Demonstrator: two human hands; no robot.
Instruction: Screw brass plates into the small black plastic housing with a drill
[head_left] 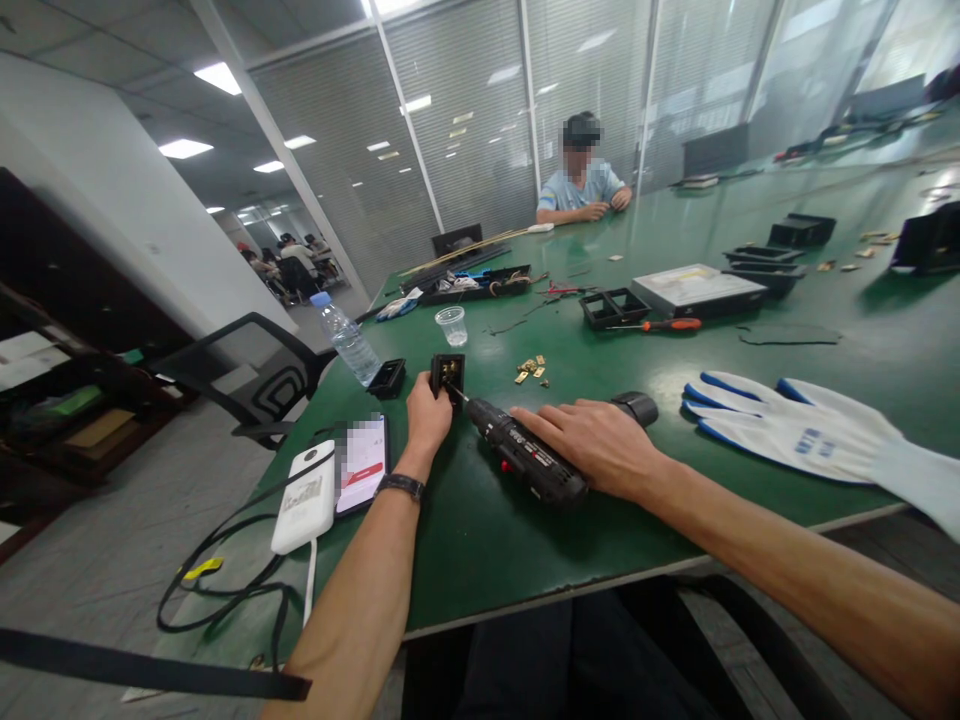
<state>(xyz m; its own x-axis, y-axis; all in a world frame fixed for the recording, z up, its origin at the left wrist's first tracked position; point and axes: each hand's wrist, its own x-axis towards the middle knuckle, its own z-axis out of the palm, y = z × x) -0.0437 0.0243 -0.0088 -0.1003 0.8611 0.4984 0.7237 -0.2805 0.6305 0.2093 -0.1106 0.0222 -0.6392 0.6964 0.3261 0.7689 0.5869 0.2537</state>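
Here, the left hand (427,415) is gripping a black box (448,366) near the clear cup (451,326), seemingly bracing it against the bit (456,391) of the drill (536,466) that the right hand (600,436) is clasping.

Single view, from wearer's head; looks forward and down over near edge of counter (480,560), wide and slanted; left hand (429,412) and right hand (600,448) close, around middle of frame; lap (525,655) at bottom centre; counter runs away to upper right; glass partition (480,130) farther off, along top; ceiling (90,60) upper left; floor (135,510) lower left.
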